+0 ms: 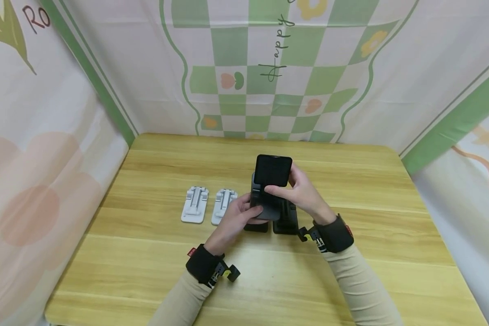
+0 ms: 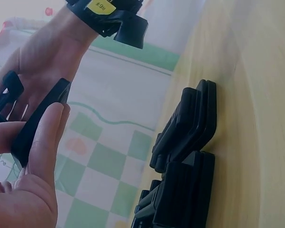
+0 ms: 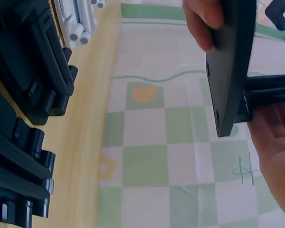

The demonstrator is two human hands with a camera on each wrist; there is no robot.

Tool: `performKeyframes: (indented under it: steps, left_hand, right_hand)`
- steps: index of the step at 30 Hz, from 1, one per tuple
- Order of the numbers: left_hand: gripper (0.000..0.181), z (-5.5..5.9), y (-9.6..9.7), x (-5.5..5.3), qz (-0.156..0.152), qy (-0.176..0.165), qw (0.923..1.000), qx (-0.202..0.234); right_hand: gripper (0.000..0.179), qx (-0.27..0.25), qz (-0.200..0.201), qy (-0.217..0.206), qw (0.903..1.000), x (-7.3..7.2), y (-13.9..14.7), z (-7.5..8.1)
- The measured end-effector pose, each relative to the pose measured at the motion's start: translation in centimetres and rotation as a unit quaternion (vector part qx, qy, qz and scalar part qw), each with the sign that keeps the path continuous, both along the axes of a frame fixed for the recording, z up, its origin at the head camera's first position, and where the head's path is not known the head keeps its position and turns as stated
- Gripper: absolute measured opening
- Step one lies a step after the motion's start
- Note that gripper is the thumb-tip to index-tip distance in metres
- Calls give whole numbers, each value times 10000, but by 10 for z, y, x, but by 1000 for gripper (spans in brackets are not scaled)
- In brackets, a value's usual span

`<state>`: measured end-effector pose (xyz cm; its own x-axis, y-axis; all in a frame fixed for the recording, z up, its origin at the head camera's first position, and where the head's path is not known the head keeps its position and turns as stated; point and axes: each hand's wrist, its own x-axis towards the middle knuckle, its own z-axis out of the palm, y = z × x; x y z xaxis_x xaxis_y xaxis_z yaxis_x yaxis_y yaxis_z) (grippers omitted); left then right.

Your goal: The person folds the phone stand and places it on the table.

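A black folding phone stand [image 1: 270,209] is held up above the table, its upper plate [image 1: 273,170] raised away from the base. My left hand [image 1: 238,216] grips the base by its edge, thumb on the top face. With the thumb across the front, my right hand [image 1: 303,192] holds the raised part; in the right wrist view its fingers are by the stand's arm [image 3: 270,90]. Beneath lie two folded black stands, one on the right [image 1: 286,222] and one partly hidden by the left hand [image 1: 256,227].
Two folded white phone stands, the outer one [image 1: 194,206] and the inner one [image 1: 222,206], lie left of the hands. The wooden table [image 1: 146,271] meets a patterned curtain [image 1: 261,104] at the back, with more cloth at both sides.
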<state>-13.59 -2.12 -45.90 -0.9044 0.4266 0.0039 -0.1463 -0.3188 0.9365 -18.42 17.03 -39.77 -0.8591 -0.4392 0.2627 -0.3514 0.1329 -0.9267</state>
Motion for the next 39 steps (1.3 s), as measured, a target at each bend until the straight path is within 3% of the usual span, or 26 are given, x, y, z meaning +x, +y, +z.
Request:
performKeyframes:
  steps: [34, 39]
  left_hand:
    - [46, -2, -2, 1, -55, -203, 9997, -106]
    - [45, -3, -1, 2, -59, -241, 9996, -102]
  right_hand:
    - [51, 175, -157, 363, 9991, -4, 3, -7]
    - [48, 198, -259, 341, 9989, 2, 0, 1]
